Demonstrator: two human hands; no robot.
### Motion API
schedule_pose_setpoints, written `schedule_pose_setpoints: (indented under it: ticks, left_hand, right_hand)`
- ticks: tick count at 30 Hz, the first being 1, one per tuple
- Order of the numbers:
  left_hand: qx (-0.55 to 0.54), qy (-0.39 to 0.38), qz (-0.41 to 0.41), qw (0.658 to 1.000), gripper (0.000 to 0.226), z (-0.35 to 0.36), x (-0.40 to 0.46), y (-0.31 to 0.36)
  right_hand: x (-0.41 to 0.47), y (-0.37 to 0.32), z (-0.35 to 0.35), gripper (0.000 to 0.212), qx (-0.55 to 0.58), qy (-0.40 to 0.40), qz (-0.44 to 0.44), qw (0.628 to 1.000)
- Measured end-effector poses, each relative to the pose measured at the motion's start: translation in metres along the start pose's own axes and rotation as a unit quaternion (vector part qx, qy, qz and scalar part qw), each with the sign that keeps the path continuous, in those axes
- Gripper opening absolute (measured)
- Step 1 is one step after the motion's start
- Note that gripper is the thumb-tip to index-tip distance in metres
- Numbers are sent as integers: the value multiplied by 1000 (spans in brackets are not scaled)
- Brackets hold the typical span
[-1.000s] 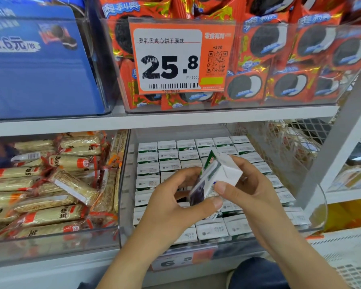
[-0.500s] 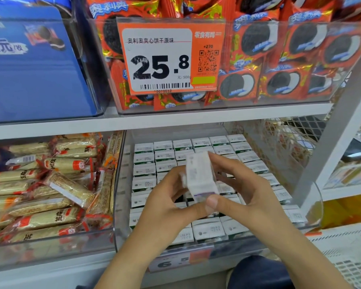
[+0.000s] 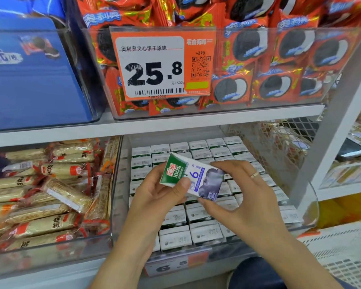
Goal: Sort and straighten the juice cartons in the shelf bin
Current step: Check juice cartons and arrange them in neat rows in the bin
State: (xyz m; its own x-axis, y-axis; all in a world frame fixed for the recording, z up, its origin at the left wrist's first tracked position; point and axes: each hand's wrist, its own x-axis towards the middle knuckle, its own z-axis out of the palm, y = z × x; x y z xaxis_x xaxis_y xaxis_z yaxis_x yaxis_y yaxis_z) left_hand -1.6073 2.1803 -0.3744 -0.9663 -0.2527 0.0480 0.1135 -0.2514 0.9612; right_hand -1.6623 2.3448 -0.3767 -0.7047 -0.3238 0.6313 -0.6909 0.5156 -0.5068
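A small juice carton [image 3: 193, 176], white with a green top and a blueberry picture, lies tilted on its side between both hands above the bin. My left hand [image 3: 161, 195] pinches its green end with the thumb on the front face. Its lower right end sits in the fingers of my right hand [image 3: 238, 197], which wears a ring. Below them, several rows of juice cartons [image 3: 198, 213] stand upright with their white tops showing in the clear shelf bin [image 3: 117, 205]. The hands hide the cartons in the bin's middle.
A clear bin of wrapped snack bars [image 3: 50, 195] sits to the left. The shelf above [image 3: 154, 126] holds a bin of red cookie packs with a 25.8 price tag [image 3: 161, 65]. A white upright post [image 3: 329, 147] stands at right. A price label [image 3: 175, 263] fronts the carton bin.
The carton has been turned in my hands from end-on to lying sideways with its printed front facing me. The view has moved closer to the shelf.
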Motion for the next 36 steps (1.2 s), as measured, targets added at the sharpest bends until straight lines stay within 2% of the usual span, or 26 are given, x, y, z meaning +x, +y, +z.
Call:
schedule_pose_setpoints:
  ticks: [4, 9, 15, 18, 20, 22, 26, 36]
  left_hand:
    - [-5, 10, 11, 1000, 49, 3, 0, 1]
    - [-6, 23, 41, 999, 45, 3, -1, 2]
    - [-25, 22, 14, 999, 34, 1, 0, 0]
    - [-76, 14, -34, 996, 29, 2, 2, -2]
    - [-85, 1, -65, 994, 31, 3, 3, -3]
    - [-53, -5, -78, 996, 33, 3, 2, -3]
    - [30, -12, -37, 999, 32, 5, 1, -3]
    - [33, -37, -63, 997, 24, 14, 0, -8]
  right_hand:
    - [-3, 4, 2, 55, -13, 12, -82, 996]
    - [-3, 5, 3, 56, 0, 27, -97, 995]
    - [-3, 1, 5, 60, 35, 3, -53, 998]
    - [-2, -3, 4, 63, 92, -27, -8, 995]
    - [-2, -3, 3, 60, 103, -28, -13, 994]
    - [-2, -4, 2, 57, 95, -12, -25, 995]
    - [-5, -4, 1, 56, 73, 13, -49, 996]
    - [-7, -7, 4, 61, 44, 15, -91, 995]
